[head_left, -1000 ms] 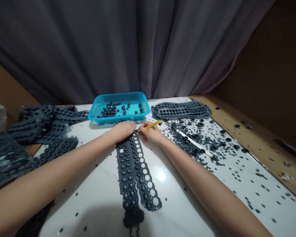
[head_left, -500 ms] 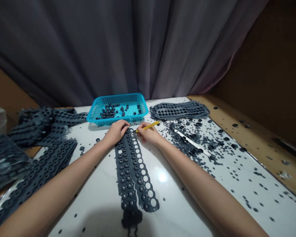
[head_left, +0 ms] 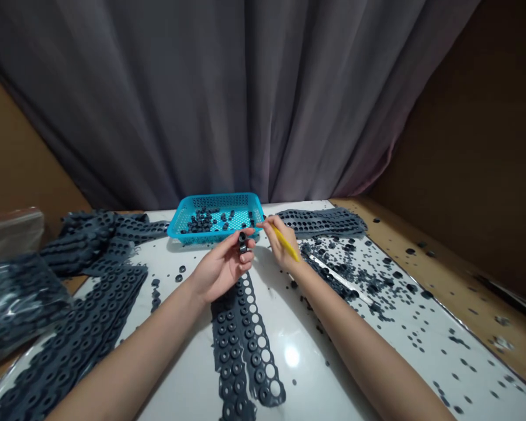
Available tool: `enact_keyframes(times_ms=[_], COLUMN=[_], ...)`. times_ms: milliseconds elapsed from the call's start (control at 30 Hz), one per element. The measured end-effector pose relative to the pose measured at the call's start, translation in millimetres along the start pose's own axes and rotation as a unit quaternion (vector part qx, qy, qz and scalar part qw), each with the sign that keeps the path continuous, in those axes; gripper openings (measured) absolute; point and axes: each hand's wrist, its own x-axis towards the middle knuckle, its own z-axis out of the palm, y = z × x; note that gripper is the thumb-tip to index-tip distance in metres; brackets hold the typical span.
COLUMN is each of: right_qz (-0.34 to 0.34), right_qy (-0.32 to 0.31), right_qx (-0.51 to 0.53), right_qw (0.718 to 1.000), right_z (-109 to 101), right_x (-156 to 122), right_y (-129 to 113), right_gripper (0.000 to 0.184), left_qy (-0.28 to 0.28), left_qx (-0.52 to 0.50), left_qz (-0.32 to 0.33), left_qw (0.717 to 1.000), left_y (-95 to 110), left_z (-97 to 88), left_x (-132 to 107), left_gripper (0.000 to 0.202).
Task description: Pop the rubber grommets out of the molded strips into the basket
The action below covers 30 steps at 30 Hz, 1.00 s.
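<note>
My left hand [head_left: 221,269] is raised over the far end of a dark rubber sheet [head_left: 253,351], palm turned up, with a couple of small black rubber rings [head_left: 243,241] pinched in its fingers. Close by on the right, my right hand [head_left: 280,242] grips a slim yellow pen-like tool [head_left: 287,244]; its tip is too small to make out. The sheet lies lengthwise on the white table and carries rows of moulded rings. Along its right edge runs a row of open round holes. My left hand covers the sheet's far end.
A blue perforated basket [head_left: 214,236] with loose black rings stands behind my hands. Folded rubber sheets [head_left: 70,327] and a clear plastic bag [head_left: 17,304] lie at left. On the right are another sheet stack [head_left: 319,222], a white strip [head_left: 339,278] and scattered black scraps.
My left hand has lifted off the sheet and turned palm up, showing rings in its fingers. My right hand has moved away from the sheet's edge, swinging the yellow tool round. The view has tilted upward.
</note>
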Motion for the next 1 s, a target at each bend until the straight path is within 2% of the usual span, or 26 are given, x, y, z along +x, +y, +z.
enact_keyframes(times_ms=[67, 167, 300, 433, 600, 733, 800, 900, 1000], right_qz=[-0.046, -0.096, -0.122, -0.163, -0.215, -0.256, -0.267, -0.262, -0.216], right_qy=[-0.040, -0.112, -0.189, -0.202, -0.191, -0.158, -0.142, -0.127, -0.130], right_qx=[-0.137, -0.249, -0.335, -0.347, -0.354, -0.329, -0.305, -0.277, -0.253], right_qw=[0.989, 0.957, 0.915, 0.901, 0.890, 0.895, 0.903, 0.916, 0.934], right_z=[6.6, 25.3, 47.5, 51.8, 31.8, 0.3, -15.4, -33.2, -45.5], right_x=[3.2, 12.8, 31.5, 44.2, 32.1, -7.3, -32.3, -63.9, -74.6], right_y=[6.4, 12.7, 10.1, -3.8, -36.1, -60.7, -68.0, -72.2, -71.6], right_gripper=[0.016, 0.011, 0.012, 0.012, 0.010, 0.005, 0.009, 0.016, 0.016], left_qy=[0.012, 0.043, 0.060, 0.057, 0.046, 0.039, 0.027, 0.006, 0.014], left_qx=[-0.035, -0.054, -0.054, -0.057, -0.047, -0.023, -0.009, 0.014, 0.098], left_qz=[-0.024, -0.070, -0.111, -0.130, -0.151, -0.162, -0.162, -0.163, -0.126], left_qw=[0.999, 0.995, 0.991, 0.988, 0.986, 0.986, 0.986, 0.986, 0.987], left_y=[1.3, -0.3, -2.2, 3.0, 12.0, 16.4, 17.9, 15.8, 0.7], left_z=[9.7, 18.9, 27.9, 38.9, 51.3, 59.2, 62.9, 65.1, 56.9], left_x=[-5.7, -11.3, -19.1, -30.5, -47.8, -64.7, -73.2, -83.9, -87.9], left_gripper=[0.029, 0.034, 0.039, 0.041, 0.047, 0.051, 0.053, 0.053, 0.049])
